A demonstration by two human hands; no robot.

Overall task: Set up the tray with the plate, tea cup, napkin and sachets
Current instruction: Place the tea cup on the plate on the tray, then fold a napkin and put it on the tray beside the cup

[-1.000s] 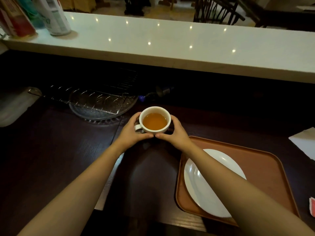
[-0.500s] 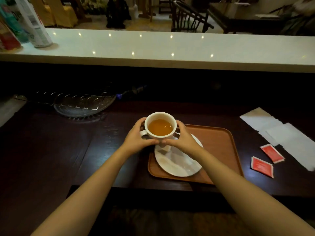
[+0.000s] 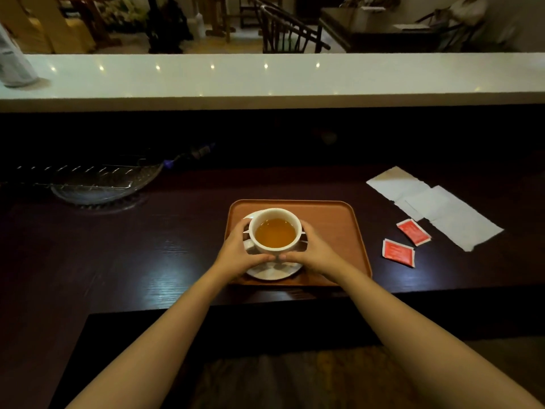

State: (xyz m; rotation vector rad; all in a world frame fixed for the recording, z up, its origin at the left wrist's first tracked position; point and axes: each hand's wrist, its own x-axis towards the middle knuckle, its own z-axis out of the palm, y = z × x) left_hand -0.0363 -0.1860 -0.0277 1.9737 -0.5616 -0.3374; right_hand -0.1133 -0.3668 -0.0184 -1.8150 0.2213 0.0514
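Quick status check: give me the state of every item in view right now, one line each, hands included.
tea cup: upright, filled with tea, over the plate, held on both sides
plate: on the tray, under the cup
tray: flat on the dark table
left hand: wrapped on the cup
right hand: wrapped on the cup
napkins: flat on the table, off the tray
two red sachets: sealed as far as visible, on the table, off the tray

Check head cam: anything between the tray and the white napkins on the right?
Yes: two red sachets lie on the dark table between the tray and napkins.
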